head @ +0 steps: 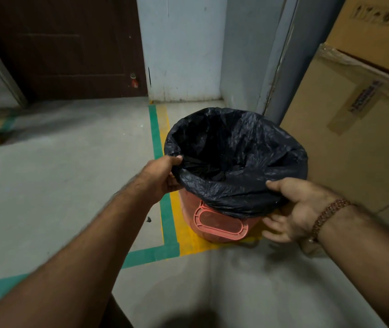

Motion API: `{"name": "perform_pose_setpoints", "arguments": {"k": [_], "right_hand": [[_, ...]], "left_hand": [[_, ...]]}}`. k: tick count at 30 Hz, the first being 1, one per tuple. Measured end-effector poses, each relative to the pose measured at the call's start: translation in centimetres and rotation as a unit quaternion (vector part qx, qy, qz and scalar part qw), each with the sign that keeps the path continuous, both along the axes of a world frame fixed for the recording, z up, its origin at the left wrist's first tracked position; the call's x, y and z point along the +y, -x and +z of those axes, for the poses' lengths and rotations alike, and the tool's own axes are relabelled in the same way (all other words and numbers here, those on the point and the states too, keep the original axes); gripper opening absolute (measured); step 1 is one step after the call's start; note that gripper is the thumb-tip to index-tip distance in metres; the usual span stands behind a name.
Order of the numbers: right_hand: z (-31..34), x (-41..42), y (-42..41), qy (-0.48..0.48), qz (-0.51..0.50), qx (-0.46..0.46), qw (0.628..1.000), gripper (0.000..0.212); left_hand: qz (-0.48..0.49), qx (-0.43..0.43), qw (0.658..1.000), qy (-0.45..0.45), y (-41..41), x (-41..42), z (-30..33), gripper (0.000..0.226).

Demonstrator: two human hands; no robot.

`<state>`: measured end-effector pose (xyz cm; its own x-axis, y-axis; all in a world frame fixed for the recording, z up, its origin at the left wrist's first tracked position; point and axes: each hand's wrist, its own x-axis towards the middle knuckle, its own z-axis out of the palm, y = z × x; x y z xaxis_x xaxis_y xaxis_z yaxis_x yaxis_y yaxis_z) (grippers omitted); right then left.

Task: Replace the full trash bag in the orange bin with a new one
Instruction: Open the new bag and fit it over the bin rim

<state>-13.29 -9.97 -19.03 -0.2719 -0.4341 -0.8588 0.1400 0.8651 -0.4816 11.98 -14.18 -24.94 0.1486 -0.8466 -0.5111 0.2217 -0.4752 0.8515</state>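
Cardboard boxes (354, 129), stacked high along the right wall, hemming in the corner. Concrete floor (58, 185) marked with green tape (155, 138) and a yellow strip (188, 235), seemingly a marked spot for the bin. Dark door (65, 48) shut at the back left.

Orange bin (214, 223), upright on the yellow strip, close against the boxes, oval handle plate facing the camera. Black trash bag (238, 159) lining it, mouth spread wide and folded down over the rim all the way round, so that the liner stays open and cannot slip inside. Crumpled dark folds gathered at the bottom; hard to tell in this gloom whether anything lies in there, though apparently a fresh liner rather than a full one.

Left of the hands (162, 178) grasping the bag's folded edge at the near-left rim, fingertips hooked over the top, thumb side beneath, pulling the plastic taut. Right of the hands (292, 209) closed on the skirt of the bag at the near-right rim, thumb on top, fingers curled under, tugging the overhang lower to seat it. Beaded bracelet (330, 214) at the right wrist.

Probably the closing step: snugging the new bag round the rim.
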Motion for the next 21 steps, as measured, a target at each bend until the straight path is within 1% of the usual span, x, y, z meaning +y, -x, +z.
{"name": "perform_pose_setpoints", "arguments": {"k": [2, 4, 7, 9, 10, 11, 12, 13, 14, 15, 16, 17, 18, 19, 20, 21], "right_hand": [[-0.2, 0.3, -1.0, 0.01, 0.005, -0.045, 0.999, 0.019], [-0.5, 0.1, -1.5, 0.025, 0.006, -0.034, 0.999, 0.007], [-0.8, -0.3, -1.2, 0.039, -0.003, 0.005, 0.999, 0.016], [-0.4, -0.2, -1.1, 0.034, 0.005, 0.05, 0.998, 0.013], [-0.3, -0.1, -1.1, 0.027, 0.011, 0.075, 0.997, 0.009], [-0.1, 0.0, -1.0, 0.022, 0.025, 0.097, 0.995, 0.02], [0.2, 0.2, -0.9, 0.023, 0.035, 0.113, 0.993, 0.038], [0.3, 0.2, -0.9, 0.036, 0.039, 0.124, 0.991, 0.051], [0.6, 0.2, -0.8, 0.05, 0.04, 0.132, 0.989, 0.056], [0.8, 0.2, -0.6, 0.059, 0.033, 0.131, 0.989, 0.054], [0.8, 0.2, -0.4, 0.059, 0.018, 0.115, 0.991, 0.046], [0.6, 0.1, -0.1, 0.057, 0.003, 0.093, 0.994, 0.031], [0.3, 0.0, 0.1, 0.053, -0.012, 0.069, 0.996, 0.013], [0.1, 0.0, 0.1, 0.058, -0.025, 0.049, 0.997, 0.003], [-0.2, -0.2, 0.3, 0.064, -0.031, 0.029, 0.997, 0.011], [-0.5, -0.6, 0.4, 0.067, -0.036, 0.02, 0.997, 0.014]], "left_hand": [[-0.006, 0.006, 1.0, -0.008, 0.4, 0.5, 0.2, 0.024], [-0.027, 0.01, 0.999, -0.02, 0.8, 1.2, 0.4, 0.018], [-0.09, 0.004, 0.995, -0.044, 0.8, 1.9, 1.0, 0.02], [-0.119, -0.027, 0.991, -0.058, 0.3, 2.2, 1.5, 0.025], [-0.129, -0.049, 0.988, -0.066, 0.0, 2.3, 1.6, 0.03], [-0.136, -0.07, 0.985, -0.075, -0.2, 2.4, 1.7, 0.037], [-0.137, -0.084, 0.984, -0.081, -0.3, 2.4, 1.7, 0.046], [-0.127, -0.092, 0.984, -0.081, -0.4, 2.3, 1.6, 0.057], [-0.101, -0.093, 0.988, -0.075, -0.5, 2.2, 1.4, 0.068], [-0.059, -0.089, 0.992, -0.064, -0.6, 2.1, 1.4, 0.078], [-0.011, -0.079, 0.995, -0.051, -0.7, 1.8, 1.4, 0.089], [0.03, -0.067, 0.997, -0.037, -0.7, 1.6, 1.3, 0.092], [0.053, -0.054, 0.997, -0.022, -0.7, 1.4, 1.2, 0.087], [0.058, -0.04, 0.997, -0.008, -0.6, 1.2, 1.2, 0.073], [0.049, -0.028, 0.998, 0.0, -0.4, 1.2, 1.1, 0.056], [0.038, -0.016, 0.999, 0.004, -0.1, 1.2, 1.1, 0.042]]}}
